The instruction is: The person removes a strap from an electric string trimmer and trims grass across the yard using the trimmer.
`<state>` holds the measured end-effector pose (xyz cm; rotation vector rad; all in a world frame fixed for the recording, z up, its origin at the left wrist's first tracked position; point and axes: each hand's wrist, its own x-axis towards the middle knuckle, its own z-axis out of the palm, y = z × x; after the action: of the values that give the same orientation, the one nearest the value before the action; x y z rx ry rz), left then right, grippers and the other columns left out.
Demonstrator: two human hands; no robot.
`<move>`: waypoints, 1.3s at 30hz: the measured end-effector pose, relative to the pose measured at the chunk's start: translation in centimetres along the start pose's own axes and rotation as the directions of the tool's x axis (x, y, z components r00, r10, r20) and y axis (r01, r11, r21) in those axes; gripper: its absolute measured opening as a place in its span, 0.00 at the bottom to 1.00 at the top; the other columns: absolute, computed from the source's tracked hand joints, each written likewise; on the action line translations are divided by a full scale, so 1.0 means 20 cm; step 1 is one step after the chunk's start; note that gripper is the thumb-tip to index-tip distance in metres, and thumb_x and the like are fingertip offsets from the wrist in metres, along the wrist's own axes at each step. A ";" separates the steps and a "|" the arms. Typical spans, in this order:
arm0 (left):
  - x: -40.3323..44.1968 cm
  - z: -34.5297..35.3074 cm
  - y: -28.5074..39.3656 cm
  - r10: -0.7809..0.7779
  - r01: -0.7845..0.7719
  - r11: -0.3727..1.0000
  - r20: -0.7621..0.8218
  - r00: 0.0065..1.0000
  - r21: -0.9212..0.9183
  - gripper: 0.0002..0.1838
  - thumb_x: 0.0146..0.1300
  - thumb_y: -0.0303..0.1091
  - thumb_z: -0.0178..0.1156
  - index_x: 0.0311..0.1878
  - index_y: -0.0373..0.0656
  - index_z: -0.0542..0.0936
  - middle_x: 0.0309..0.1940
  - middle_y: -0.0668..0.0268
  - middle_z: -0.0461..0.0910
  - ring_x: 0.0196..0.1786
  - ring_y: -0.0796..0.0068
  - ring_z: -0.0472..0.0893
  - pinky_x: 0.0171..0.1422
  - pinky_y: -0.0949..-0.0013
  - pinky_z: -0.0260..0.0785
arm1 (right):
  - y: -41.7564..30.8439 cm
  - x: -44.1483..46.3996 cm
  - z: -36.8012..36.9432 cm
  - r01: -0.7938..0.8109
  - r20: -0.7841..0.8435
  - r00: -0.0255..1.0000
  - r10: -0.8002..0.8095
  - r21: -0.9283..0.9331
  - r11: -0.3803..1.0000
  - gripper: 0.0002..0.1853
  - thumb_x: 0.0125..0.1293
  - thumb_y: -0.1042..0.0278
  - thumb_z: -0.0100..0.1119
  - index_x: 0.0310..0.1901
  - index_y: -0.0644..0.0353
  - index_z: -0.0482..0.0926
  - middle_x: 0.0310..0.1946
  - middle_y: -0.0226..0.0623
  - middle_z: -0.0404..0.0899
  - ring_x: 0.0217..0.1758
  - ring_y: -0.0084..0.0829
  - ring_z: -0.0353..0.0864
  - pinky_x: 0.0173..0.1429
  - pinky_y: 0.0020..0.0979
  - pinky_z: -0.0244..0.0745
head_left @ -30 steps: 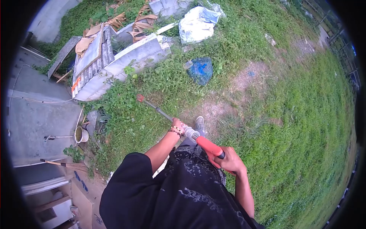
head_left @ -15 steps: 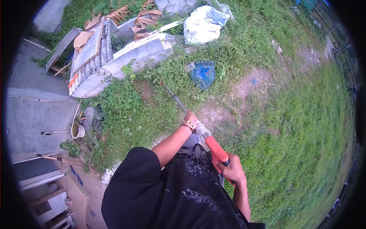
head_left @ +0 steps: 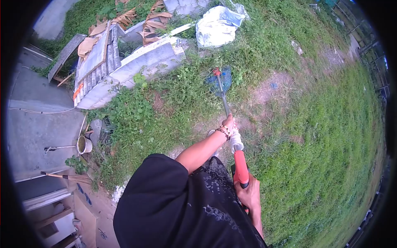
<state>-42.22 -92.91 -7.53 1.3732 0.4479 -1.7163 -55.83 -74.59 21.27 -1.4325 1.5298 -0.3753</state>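
Observation:
A grass trimmer (head_left: 240,163) with a red rear body and a long metal shaft reaches out ahead of me. My left hand (head_left: 228,122), with beaded bracelets at the wrist, is wrapped round the shaft just above a white wrapped section. Near my body, my right hand (head_left: 249,193) grips the rear handle, its fingers partly hidden. The red front end (head_left: 216,71) of the trimmer appears over a blue net-like bundle (head_left: 226,78) in the grass. Whether it touches the bundle I cannot tell.
A low concrete wall (head_left: 136,66) with leaning sheets stands at the upper left. White plastic sheeting (head_left: 215,31) lies beyond the bundle. A bucket (head_left: 84,144) and a broom (head_left: 76,177) are at the left beside the building. Grass (head_left: 322,144) covers the right side.
The trimmer's front end has swung right, from the weeds left of the blue bundle to over it. Both hands keep their grip; my left hand has moved right and slightly forward.

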 end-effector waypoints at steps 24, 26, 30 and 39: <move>-0.19 -1.20 0.17 0.071 -0.137 0.947 -0.227 0.971 -0.291 0.26 0.69 0.59 0.36 0.22 0.50 0.61 0.10 0.73 0.57 0.13 0.74 0.58 0.18 0.67 0.56 | 0.05 -0.10 0.37 0.182 0.393 0.907 -0.151 -0.043 0.982 0.11 0.52 0.68 0.59 0.36 0.64 0.78 0.28 0.54 0.78 0.36 0.54 0.79 0.41 0.41 0.72; 0.12 -1.38 0.18 0.129 -0.170 0.956 -0.178 0.975 -0.238 0.26 0.69 0.59 0.36 0.22 0.50 0.62 0.10 0.73 0.57 0.13 0.74 0.58 0.18 0.67 0.56 | 0.03 -0.12 0.43 0.174 0.350 0.922 -0.166 0.007 0.985 0.10 0.52 0.69 0.59 0.36 0.64 0.78 0.27 0.53 0.78 0.35 0.52 0.80 0.41 0.40 0.72; -0.11 -1.17 0.27 0.063 -0.107 0.978 -0.233 0.971 -0.181 0.24 0.69 0.57 0.38 0.24 0.49 0.62 0.11 0.72 0.58 0.13 0.74 0.58 0.19 0.66 0.58 | -0.06 -0.15 0.49 0.095 0.305 0.947 -0.097 0.022 0.995 0.10 0.52 0.70 0.59 0.36 0.65 0.78 0.27 0.51 0.78 0.34 0.47 0.81 0.42 0.38 0.72; 0.00 -1.00 0.30 0.146 -0.132 0.989 -0.258 0.955 0.070 0.25 0.68 0.56 0.43 0.25 0.43 0.66 0.13 0.67 0.62 0.14 0.71 0.63 0.19 0.66 0.62 | -0.12 -0.16 0.54 0.013 0.149 0.989 -0.018 0.033 0.999 0.12 0.51 0.66 0.60 0.33 0.67 0.78 0.20 0.47 0.77 0.25 0.40 0.80 0.35 0.37 0.72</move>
<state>-25.42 -81.80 -12.72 1.6402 0.4437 -1.4467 -46.36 -68.34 19.18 -1.4160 1.3868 -0.2941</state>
